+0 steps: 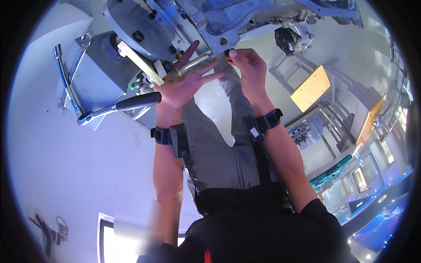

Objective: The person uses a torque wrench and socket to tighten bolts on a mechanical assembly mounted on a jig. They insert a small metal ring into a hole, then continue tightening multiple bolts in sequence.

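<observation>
My left hand (pixel 183 90) is open below the metal frame, its palm up and its fingers spread. A brass-coloured metal rod (pixel 196 64) crosses over its palm and runs up toward a bracket corner with a round hole (pixel 223 41); I cannot tell whether the rod rests on the palm. Close to that corner, my right hand (pixel 250 65) pinches a small dark fastener (pixel 228 53) between thumb and forefinger. Its exact kind is mostly hidden by the fingers. Left of my left hand are a ratchet wrench with a black handle (pixel 139 101) and a combination wrench (pixel 81 57).
Above my hands hang a large round metal plate (pixel 131 26) and a grey engine casting (pixel 263 13). A grey box-like surface (pixel 103 65) lies under the wrenches. To the right stand a stool with a yellow top (pixel 310 88) and a rack of metal parts (pixel 300 133).
</observation>
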`<state>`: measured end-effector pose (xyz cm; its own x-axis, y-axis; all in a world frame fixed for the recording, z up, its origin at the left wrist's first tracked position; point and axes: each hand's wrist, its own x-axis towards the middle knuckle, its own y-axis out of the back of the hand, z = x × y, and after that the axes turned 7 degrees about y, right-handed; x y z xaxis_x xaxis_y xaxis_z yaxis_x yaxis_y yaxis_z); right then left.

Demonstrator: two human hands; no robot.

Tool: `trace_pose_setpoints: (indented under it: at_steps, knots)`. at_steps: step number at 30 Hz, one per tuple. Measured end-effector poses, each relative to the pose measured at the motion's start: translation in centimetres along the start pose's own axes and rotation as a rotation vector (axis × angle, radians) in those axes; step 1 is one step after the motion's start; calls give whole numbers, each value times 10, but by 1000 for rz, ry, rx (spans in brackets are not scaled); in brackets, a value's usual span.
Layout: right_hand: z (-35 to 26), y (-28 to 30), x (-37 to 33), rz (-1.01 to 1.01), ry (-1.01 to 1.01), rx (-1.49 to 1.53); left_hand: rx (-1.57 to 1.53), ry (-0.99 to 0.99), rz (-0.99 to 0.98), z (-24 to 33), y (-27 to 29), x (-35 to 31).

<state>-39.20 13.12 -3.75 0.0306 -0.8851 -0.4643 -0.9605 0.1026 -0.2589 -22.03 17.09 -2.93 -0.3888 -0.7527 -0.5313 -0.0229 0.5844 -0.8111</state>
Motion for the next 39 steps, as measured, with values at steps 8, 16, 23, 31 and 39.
trace_pose_setpoints:
  at_steps: [8, 16, 23, 31, 39]
  knots:
    - [0, -14, 10, 152, -32, 285, 177, -58, 20, -17, -5, 10]
    - [5, 20, 5, 9, 15, 148, 340, -89, 31, -26, -4, 16]
    - [-6, 0, 4, -90, -14, -11, 389, -117, 150, -21, -14, 10]
    - [-15, 10, 20, -271, 174, -99, 183, -132, 72, -20, -5, 11]
    - [-29, 12, 32, -474, 97, -411, 161, -151, 117, -21, -6, 10]
